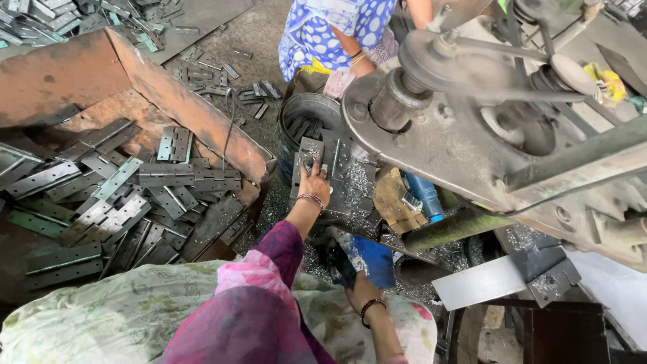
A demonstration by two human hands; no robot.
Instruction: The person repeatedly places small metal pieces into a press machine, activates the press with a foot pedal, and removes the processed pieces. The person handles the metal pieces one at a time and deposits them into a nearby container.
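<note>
My left hand (314, 183) reaches forward from a pink and purple sleeve and grips the near edge of a grey metal hinge plate (309, 151). The plate lies on the machine's work table (350, 195), which is strewn with metal shavings. A beaded bracelet sits on that wrist. My right hand (356, 288) is lower, close to my lap, beside a blue cloth-like piece (369, 259). Its fingers are tucked under that piece and hidden. A dark bangle circles that wrist.
A rusty tray (182, 101) at left holds several grey hinges (168, 176). A metal bucket (306, 111) of hinges stands behind the work table. A large belt-driven machine (472, 87) fills the right. Another person in a blue dotted garment (337, 27) works at the top, hand (364, 66) near the machine.
</note>
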